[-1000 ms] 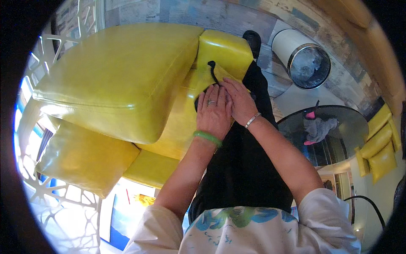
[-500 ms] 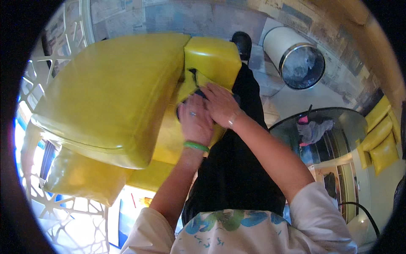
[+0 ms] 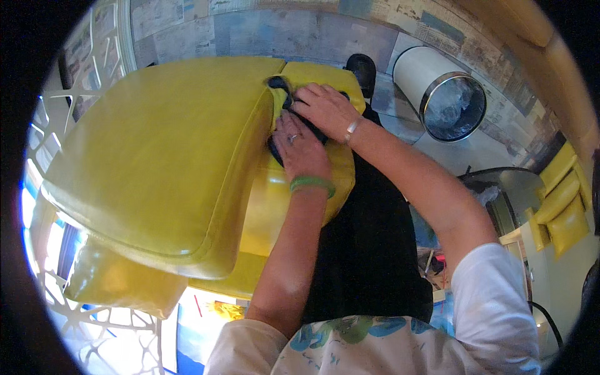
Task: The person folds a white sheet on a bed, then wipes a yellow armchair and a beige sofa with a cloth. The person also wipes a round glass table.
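Note:
A dark, soft, folded thing, like cloth [image 3: 317, 132], lies on the yellow sofa [image 3: 156, 156], beside its large backrest. I cannot make out its exact kind. From its far end a narrow black strap-like piece [image 3: 285, 95] curls toward the backrest. My left hand [image 3: 301, 144], with a ring and a green bangle, rests flat on the near part, fingers stretched forward. Just beyond it and to the right, my right hand [image 3: 327, 109] lies across the far part, palm down and fingers extended. Both palms hide much of the dark thing.
A white bin [image 3: 417, 78] with a metal rim and clear liner stands at the far right. A dark oval glass table [image 3: 522, 187] lies behind my right arm. Yellow cushions [image 3: 562, 219] sit at the right edge; a white lattice screen [image 3: 106, 62] is on the left.
Both hands have moved farther forward over the dark thing and now lie flatter. The view has shifted slightly, and my right arm now covers more of the glass table.

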Demonstrator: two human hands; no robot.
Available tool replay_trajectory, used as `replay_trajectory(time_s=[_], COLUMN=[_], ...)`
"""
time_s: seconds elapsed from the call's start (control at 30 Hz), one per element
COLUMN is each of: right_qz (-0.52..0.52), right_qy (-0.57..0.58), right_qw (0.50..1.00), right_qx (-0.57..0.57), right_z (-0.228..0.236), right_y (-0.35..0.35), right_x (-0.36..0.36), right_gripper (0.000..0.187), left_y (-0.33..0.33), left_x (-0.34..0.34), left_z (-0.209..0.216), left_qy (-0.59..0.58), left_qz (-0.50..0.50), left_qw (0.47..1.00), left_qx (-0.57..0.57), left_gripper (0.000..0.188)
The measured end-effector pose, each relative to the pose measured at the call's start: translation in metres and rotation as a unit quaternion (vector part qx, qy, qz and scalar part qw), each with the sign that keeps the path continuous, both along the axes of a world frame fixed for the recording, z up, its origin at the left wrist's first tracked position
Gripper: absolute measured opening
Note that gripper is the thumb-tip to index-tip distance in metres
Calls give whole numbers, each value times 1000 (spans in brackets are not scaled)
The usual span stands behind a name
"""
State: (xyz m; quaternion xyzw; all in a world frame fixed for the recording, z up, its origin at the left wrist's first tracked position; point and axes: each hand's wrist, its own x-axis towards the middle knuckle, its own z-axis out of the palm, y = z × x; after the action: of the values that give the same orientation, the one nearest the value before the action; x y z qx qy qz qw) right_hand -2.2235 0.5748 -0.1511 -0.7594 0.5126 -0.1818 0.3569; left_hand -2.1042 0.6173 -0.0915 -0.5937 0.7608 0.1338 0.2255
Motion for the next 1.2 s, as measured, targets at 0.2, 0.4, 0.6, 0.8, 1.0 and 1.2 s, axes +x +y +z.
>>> replay_trajectory(time_s=[0.2, 0.4, 0.6, 0.8, 1.0, 1.2], right_qz=[-31, -207, -42, -40, -217, -233], right_qy=[8, -18, -100, -48, -44, 114], right_qw=[999, 966, 932, 895, 921, 855], right_qx=[-23, 156, 347, 442, 319, 449], right_z=[-46, -59, -133, -165, -132, -63], right_y=[41, 41, -44, -27, 84, 56], right_x=[-35, -44, -2, -34, -50, -59], right_gripper=[20, 20, 56, 41, 32, 48], left_y=[30, 19, -78, -128, -80, -59], left_x=[-64, -69, -36, -70, -104, -81], left_z=[-57, -54, -92, -149, -86, -68], left_qy=[98, 267, 49, -172, -74, -31], left_qz=[75, 227, 148, -50, -74, -13], left_qw=[981, 936, 982, 909, 922, 940], left_qx=[151, 15, 110, 375, 372, 339], left_gripper=[72, 76, 59, 61, 63, 62])
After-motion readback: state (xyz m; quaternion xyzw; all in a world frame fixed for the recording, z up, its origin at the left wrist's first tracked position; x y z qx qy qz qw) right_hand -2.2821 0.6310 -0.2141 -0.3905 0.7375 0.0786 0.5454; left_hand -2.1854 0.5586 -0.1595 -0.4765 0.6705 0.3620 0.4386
